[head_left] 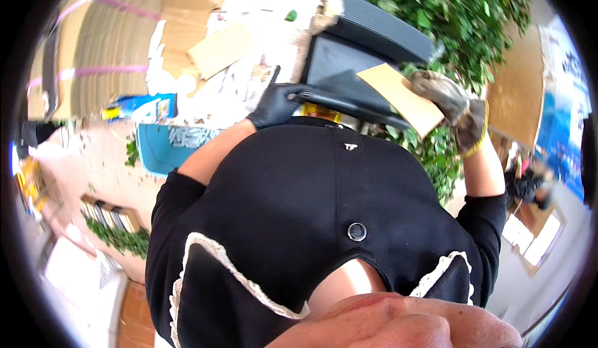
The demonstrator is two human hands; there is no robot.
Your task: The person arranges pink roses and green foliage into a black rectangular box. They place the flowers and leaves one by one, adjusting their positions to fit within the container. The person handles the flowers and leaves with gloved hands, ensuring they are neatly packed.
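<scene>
My left hand (277,102), in a black glove, is closed at the front edge of a black tray-like device (331,68), its fingers around the rim. A ridged black panel (380,24) stands along the device's far side. My right hand (448,102), in a stained grey-brown glove with a yellow cuff, grips a tan card sheet (398,102), which slants over the device's right part. Another tan sheet (218,49) lies on white, cluttered paper left of the device. A blue package (140,107) is beside my left hand.
Stacked cardboard (99,49) with pink straps stands at left, above a blue bin (165,152). Leafy greenery (455,18) fills the far right, beside a brown board (514,93). More leaves (118,236) lie lower left. A blurred person (529,186) in dark clothing is at the right.
</scene>
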